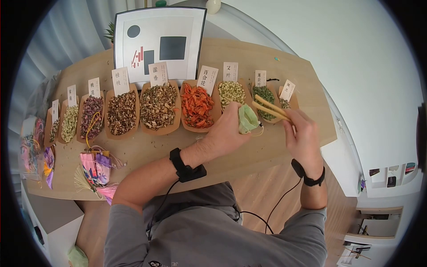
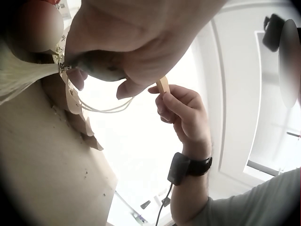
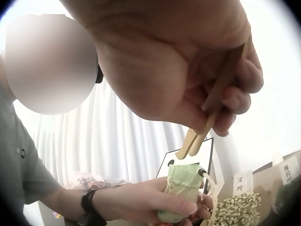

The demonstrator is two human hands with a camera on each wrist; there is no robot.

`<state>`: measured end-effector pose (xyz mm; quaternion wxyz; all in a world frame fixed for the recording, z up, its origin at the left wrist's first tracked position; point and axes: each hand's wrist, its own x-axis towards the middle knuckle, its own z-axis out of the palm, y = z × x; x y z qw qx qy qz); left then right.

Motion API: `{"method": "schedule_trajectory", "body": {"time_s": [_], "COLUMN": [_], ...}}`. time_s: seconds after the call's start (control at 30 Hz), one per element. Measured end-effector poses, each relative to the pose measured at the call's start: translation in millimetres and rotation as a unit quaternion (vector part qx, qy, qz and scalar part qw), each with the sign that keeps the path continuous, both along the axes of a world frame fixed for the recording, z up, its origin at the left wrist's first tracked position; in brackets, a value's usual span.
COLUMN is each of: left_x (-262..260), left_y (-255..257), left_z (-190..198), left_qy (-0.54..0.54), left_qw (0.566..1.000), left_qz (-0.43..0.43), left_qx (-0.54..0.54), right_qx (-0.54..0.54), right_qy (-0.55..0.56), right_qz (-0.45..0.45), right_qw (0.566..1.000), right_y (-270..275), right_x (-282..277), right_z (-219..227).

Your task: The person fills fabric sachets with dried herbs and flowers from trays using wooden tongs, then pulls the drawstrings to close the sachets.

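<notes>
My left hand [image 1: 227, 131] grips a small pale green drawstring pouch [image 1: 248, 119], its mouth upward. A cord with a dark bead [image 3: 202, 172] hangs from the pouch's side. My right hand [image 1: 304, 134] pinches a pair of wooden tongs [image 1: 270, 108], whose tips point toward the pouch and, in the right wrist view, sit just above its mouth. Nothing shows between the tips. Behind the pouch is a tray of pale dried buds [image 1: 231, 92]; a tray of green dried leaves [image 1: 265, 99] lies beyond the tongs. The pouch's inside is hidden.
More labelled trays curve along the table [image 1: 284, 147], holding orange petals [image 1: 197, 107] and brown chopped herbs [image 1: 157, 107], among others. A framed picture [image 1: 160, 42] stands behind them. Decorated sachets with tassels [image 1: 96, 167] lie at the front left, near a clear plastic bag [image 1: 33, 147].
</notes>
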<state>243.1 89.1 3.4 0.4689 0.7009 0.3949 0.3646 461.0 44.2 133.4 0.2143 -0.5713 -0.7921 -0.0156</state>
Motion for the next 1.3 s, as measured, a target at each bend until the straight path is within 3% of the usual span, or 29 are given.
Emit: {"method": "schedule_trajectory", "body": {"time_s": [0.07, 0.13, 0.33, 0.5, 0.9, 1.1, 1.3], "left_x": [-0.3, -1.5, 1.7, 1.2, 0.6, 1.3, 2.1], "left_y": [-5.1, -14.5, -29.7, -26.9, -24.7, -20.6, -12.4], "left_z": [1.0, 3.4, -9.8, -10.6, -10.0, -7.5, -7.4], "left_qy": [0.031, 0.136, 0.194, 0.218, 0.227, 0.187, 0.122], "left_qw": [0.999, 0.987, 0.968, 0.962, 0.961, 0.973, 0.987], "left_qz": [-0.003, -0.059, -0.079, -0.083, -0.086, -0.085, -0.071], "left_qx": [0.017, 0.067, 0.141, 0.14, 0.134, 0.11, 0.074], "right_qx": [0.003, 0.007, -0.021, 0.061, -0.038, -0.034, -0.014], "right_qy": [-0.047, -0.093, -0.197, -0.228, -0.159, -0.122, -0.082], "right_qz": [-0.008, -0.015, 0.074, 0.086, 0.033, 0.041, 0.042], "right_qw": [0.999, 0.996, 0.977, 0.968, 0.986, 0.991, 0.996], "right_y": [13.1, 24.2, 42.6, 61.7, 72.9, 72.7, 61.3], "right_x": [12.0, 26.1, 38.9, 42.0, 38.3, 38.4, 33.8], "right_z": [-9.6, -25.8, -73.6, -107.3, -127.6, -122.5, -88.8]}}
